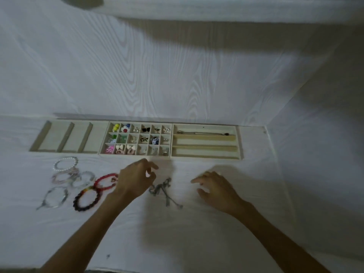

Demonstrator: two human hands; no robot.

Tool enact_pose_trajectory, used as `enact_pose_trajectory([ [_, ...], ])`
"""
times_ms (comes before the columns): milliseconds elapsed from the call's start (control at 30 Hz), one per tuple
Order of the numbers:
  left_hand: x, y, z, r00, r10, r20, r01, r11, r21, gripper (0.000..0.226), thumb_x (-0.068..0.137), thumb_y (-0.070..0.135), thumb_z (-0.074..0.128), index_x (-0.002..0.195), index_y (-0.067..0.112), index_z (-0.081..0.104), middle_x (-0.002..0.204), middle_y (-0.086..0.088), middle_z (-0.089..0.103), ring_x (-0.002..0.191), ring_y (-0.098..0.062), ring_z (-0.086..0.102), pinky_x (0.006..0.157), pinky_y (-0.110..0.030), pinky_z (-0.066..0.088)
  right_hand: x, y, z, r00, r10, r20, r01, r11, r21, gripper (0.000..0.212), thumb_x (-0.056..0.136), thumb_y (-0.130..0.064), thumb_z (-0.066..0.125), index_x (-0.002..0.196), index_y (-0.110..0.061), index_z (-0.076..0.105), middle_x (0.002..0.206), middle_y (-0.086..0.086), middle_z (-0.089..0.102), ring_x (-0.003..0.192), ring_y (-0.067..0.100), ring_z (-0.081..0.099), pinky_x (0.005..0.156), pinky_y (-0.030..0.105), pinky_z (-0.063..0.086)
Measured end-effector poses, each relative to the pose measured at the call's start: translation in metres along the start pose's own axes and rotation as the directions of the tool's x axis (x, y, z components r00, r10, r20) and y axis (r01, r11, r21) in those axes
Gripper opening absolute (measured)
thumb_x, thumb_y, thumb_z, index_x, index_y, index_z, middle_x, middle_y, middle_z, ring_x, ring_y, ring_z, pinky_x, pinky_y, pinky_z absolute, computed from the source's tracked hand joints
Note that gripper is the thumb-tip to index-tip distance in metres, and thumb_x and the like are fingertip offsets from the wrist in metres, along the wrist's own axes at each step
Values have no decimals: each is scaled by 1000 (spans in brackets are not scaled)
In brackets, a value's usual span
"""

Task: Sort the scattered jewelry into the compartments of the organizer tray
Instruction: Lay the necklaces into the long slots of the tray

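**Ana:** Three sections are making up the organizer tray (239,142), going by the head view, and the middle grid (136,139) is looking nearly full: small earrings and beads are sitting in almost every square cell.

**Ben:** And the right section?

**Ana:** One dark necklace (202,132) is lying along the top slot; the slots below it are showing only lining. The left section (65,137), with its slanted dividers, is holding nothing I can make out.

**Ben:** So what is waiting outside?

**Ana:** Six bracelets are lying on the white table (197,223) in front of the left section, among them a pearl one (66,164), a red one (106,181) and a dark beaded one (86,199). A tangled grey chain (164,191) is sitting between the hands.

**Ben:** What are the hands doing?

**Ana:** The left hand (134,179) is hovering just beside the chain, fingers curling inward; whether it is pinching a strand, I cannot tell, since it is blurring. The right hand (214,189) is staying apart from the chain, fingers loosely spread, gripping nothing.

**Ben:** Roughly halfway, then?

**Ana:** I am judging so: the small pieces seem sorted, while the chain and the bracelets are remaining.
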State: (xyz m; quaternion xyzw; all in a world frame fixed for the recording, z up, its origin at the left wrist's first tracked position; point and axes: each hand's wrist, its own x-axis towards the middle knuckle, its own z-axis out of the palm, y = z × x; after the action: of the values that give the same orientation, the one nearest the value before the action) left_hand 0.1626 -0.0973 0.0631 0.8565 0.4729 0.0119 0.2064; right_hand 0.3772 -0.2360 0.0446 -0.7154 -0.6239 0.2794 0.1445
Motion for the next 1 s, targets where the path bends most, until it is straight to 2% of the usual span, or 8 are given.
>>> enact_pose_trajectory([
  [100,-27,-8,23,996,45,72,-42,998,-46,23,92,26,57,113,26,66,115,4,61,101,-14,56,74,-29,50,-7,-13,29,997,17,78,-18,1000,15,33,86,-35,64,117,-27,60,110,-5,56,104,12,50,89,29,40],
  [200,-50,-10,38,987,124,104,-117,991,-70,29,94,18,53,121,23,60,126,2,57,112,-18,51,81,-34,51,-12,-26,46,993,54,104,-57,998,25,39,78,-42,70,112,-24,59,99,-11,45,95,7,44,75,25,30],
  [333,-63,-6,51,963,258,80,-249,962,-111,43,88,5,58,128,21,58,136,0,53,121,-21,49,87,-30,48,-13,-37,62,996,77,40,-77,997,2,26,82,-39,67,102,-23,63,99,-8,52,95,9,46,74,23,28],
  [467,-63,2,57,968,234,92,-223,968,-112,37,90,13,57,125,22,59,136,3,50,126,-18,43,94,-26,42,-13,-43,72,990,139,9,-140,990,20,14,88,-32,62,95,-20,66,98,-6,55,99,13,51,75,22,36],
  [667,-63,4,62,948,292,128,-283,955,-84,43,76,29,72,118,24,64,129,4,54,121,-18,44,95,-30,43,-26,-48,60,985,113,130,-108,993,-42,15,96,-27,48,101,-16,56,108,0,53,100,18,53,80,27,39],
  [800,-60,20,55,920,351,176,-324,932,-165,27,81,35,70,108,30,68,122,13,59,114,-8,44,92,-15,30,-32,-58,22,990,85,109,-92,994,63,3,94,-22,51,94,-23,49,94,-3,64,85,13,62,76,32,49],
  [900,-51,30,41,926,312,213,-250,928,-275,12,86,33,65,96,30,71,99,16,68,89,-3,53,81,-19,43,-37,-62,-17,990,119,75,-131,971,198,16,92,-19,56,88,-31,46,82,-10,70,68,0,66,69,26,54],
  [1000,-39,30,23,933,252,255,-155,925,-346,7,88,33,64,92,33,69,85,20,65,82,-2,60,79,-25,49,-40,-58,-55,992,128,9,-127,972,195,17,92,-17,57,96,-33,54,80,-16,70,68,-6,66,72,22,54],
])
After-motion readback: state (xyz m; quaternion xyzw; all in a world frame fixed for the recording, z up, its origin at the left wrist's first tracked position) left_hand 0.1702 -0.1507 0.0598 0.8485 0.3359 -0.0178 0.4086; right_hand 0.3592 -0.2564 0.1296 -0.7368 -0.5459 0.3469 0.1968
